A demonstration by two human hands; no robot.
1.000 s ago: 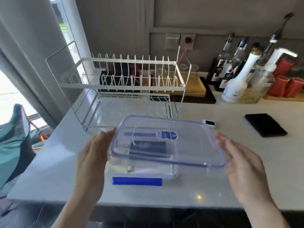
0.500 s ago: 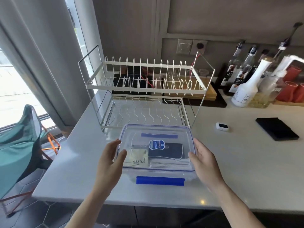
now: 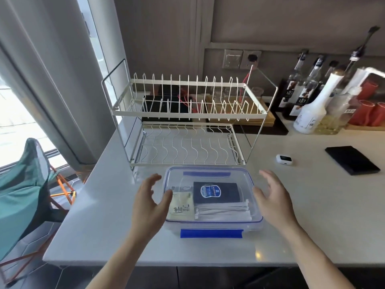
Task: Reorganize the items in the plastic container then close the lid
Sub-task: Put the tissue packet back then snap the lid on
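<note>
A clear plastic container with blue latches stands on the white counter near its front edge. Its clear lid lies flat on top. Through the lid I see a dark packet, a pale yellow sachet and white wrapped sticks. My left hand is open beside the container's left side, its thumb over the lid's left edge. My right hand is open at the right side, fingers spread and slightly apart from the container.
A two-tier wire dish rack stands just behind the container. To the right lie a small white device and a black pad. Bottles and red cups line the back right. A green chair stands left of the counter.
The lid came down from a raised, tilted position onto the container. Both hands then pressed its sides and have now let go and spread open.
</note>
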